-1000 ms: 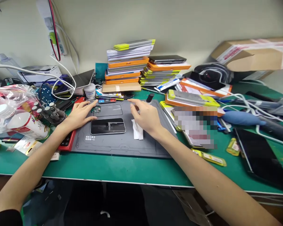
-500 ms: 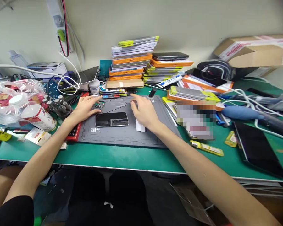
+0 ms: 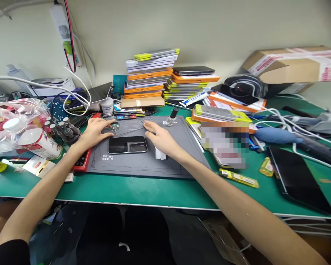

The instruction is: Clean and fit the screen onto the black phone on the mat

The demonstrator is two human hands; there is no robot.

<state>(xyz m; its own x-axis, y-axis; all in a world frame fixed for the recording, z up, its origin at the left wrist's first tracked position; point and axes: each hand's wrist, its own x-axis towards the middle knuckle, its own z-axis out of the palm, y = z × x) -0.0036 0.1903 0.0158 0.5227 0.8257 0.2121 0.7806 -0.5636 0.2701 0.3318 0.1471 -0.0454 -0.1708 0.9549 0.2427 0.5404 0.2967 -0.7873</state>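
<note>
A black-screened phone (image 3: 127, 144) lies flat on the grey work mat (image 3: 121, 165). Behind it is a clear thin sheet with a dark edge line (image 3: 128, 126), probably a screen protector. My left hand (image 3: 91, 133) is at the sheet's left side, thumb and fingers apart, near a small round-patterned piece (image 3: 115, 127). At the right edge of the sheet are the fingertips of my right hand (image 3: 162, 140), also spread; whether they touch it is unclear. Partly under my right hand is a white wipe or tissue (image 3: 160, 154). A small glass bottle with black cap (image 3: 172, 117) stands behind it.
Tall stacks of flat boxes (image 3: 151, 79) stand along the wall. More boxes (image 3: 222, 113), a blue air blower (image 3: 277, 135) and a dark tablet-like device (image 3: 300, 180) lie to the right. Leftward are a paper cup (image 3: 40, 143), a screwdriver holder (image 3: 66, 132) and a plastic bag (image 3: 5, 121).
My right hand has moved left to the clear sheet's right edge, leaving the small bottle in fuller view. My left hand stays by the sheet's left side. The camera view has shifted slightly.
</note>
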